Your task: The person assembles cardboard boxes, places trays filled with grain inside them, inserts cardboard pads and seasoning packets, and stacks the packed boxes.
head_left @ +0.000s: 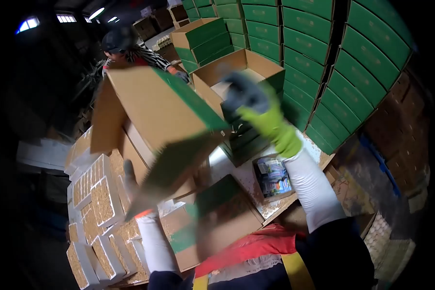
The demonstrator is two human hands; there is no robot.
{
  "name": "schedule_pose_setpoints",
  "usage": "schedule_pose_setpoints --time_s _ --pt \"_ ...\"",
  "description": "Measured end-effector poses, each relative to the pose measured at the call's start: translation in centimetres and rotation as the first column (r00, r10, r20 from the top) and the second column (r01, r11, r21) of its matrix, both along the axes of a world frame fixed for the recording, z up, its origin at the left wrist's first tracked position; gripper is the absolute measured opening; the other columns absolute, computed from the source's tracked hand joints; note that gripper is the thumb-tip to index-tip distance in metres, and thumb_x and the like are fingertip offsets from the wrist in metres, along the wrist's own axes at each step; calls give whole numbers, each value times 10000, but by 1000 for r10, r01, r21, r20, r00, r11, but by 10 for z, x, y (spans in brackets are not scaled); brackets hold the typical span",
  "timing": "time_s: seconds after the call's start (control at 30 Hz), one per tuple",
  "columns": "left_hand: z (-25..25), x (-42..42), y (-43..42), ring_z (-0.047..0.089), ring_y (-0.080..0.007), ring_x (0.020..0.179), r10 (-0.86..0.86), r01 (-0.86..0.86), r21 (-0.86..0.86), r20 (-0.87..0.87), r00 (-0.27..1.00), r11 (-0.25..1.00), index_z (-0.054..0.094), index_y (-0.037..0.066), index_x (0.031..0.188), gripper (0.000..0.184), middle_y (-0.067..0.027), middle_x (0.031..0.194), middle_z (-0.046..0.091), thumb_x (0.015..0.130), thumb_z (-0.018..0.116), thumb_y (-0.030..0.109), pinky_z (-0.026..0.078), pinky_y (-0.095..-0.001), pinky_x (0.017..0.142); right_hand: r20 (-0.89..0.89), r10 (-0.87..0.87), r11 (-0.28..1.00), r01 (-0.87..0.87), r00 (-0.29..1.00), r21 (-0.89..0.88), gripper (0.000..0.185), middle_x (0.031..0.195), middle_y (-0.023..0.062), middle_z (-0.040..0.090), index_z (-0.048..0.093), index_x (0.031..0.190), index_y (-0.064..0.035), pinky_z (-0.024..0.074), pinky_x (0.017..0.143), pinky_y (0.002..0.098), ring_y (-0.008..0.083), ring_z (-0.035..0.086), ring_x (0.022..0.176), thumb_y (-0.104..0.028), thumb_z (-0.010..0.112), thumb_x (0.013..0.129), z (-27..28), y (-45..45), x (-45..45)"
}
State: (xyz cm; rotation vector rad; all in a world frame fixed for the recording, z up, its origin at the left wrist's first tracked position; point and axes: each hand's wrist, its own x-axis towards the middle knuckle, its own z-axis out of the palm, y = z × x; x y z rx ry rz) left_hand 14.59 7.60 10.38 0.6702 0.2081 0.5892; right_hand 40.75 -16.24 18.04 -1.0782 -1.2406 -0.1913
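A brown and green cardboard box (pixel 154 106) is tilted in front of me, its flaps spread. My left hand (pixel 131 181), in a grey glove with an orange cuff, is at the box's lower left edge, partly hidden by a flap; its grip cannot be made out. My right hand (pixel 249 94), in a grey and lime-green glove, is raised beside an open green box (pixel 244 72) and blurred by motion. Below the tilted box lies a flattened brown and green carton (pixel 227 217). A small box of colourful packets (pixel 274 176) sits near my right forearm.
White trays of brown grains (pixel 101 200) crowd the left side. Tall stacks of green boxes (pixel 304 63) rise behind and at the right. A co-worker (pixel 118 46) in a dark cap stands across the table, one gloved hand near the boxes. Egg trays (pixel 378 232) lie at the lower right.
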Motion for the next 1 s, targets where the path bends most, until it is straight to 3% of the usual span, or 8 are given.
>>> schedule_pose_setpoints --time_s 0.17,0.27,0.4,0.67,0.73,0.8,0.87,1.0 --pt "68 122 34 447 -317 1253 -521 604 -127 387 760 787 426 -14 1348 619 -212 1375 434 940 453 451 288 -439 1100 -521 -214 956 288 827 64 421 1136 89 595 454 1317 -33 485 861 258 178 575 1049 -111 546 913 -70 -38 213" --pt "56 210 44 455 -315 1238 -384 404 -53 224 896 913 434 -6 1343 670 -207 1363 450 916 441 510 297 -441 1088 445 -646 374 766 620 -523 467 1358 97 480 316 1419 -4 350 1035 330 242 506 1172 -209 374 1003 -238 -26 327" --pt "15 303 52 466 -311 1218 -178 177 74 1 984 981 446 5 1337 740 -199 1348 470 883 426 589 309 -443 1072 -213 -618 786 601 757 -144 500 1396 139 428 340 1401 4 306 1069 352 270 430 1250 -239 439 976 -237 -1 265" --pt "-64 387 79 487 -304 1178 198 -21 562 -256 946 827 469 26 1325 884 -185 1316 512 818 396 747 333 -447 1040 -370 -681 680 733 632 1 442 1325 183 495 469 1297 32 400 995 343 278 514 1167 -241 521 953 -262 22 272" --pt "-72 371 70 487 -292 1179 179 40 585 -312 933 810 437 35 1347 883 -169 1318 514 821 405 743 349 -441 1023 -440 -743 555 832 504 15 406 1258 181 558 512 1254 37 458 932 329 260 575 1086 -227 546 947 -291 20 304" --pt "-42 290 32 482 -268 1192 -46 231 400 -420 906 887 368 47 1393 854 -140 1330 508 844 431 697 373 -428 997 220 -975 -66 980 -23 -188 368 1173 182 603 548 1216 27 463 907 323 248 584 1045 -208 569 934 -323 -3 338" --pt "-26 191 6 476 -245 1205 -49 223 382 -414 909 897 298 58 1440 839 -112 1342 501 868 457 651 398 -416 971 -283 -847 518 820 451 -243 363 1153 170 606 540 1227 8 463 893 323 246 578 1031 -214 553 941 -188 -24 209" --pt "-151 -44 6 560 -166 1096 729 -221 766 -418 542 604 563 -5 1237 378 -115 1215 602 927 566 210 429 -310 949 -228 -518 845 452 824 -286 380 1160 117 586 519 1229 7 466 863 327 207 565 1013 -256 521 955 -171 -53 24"
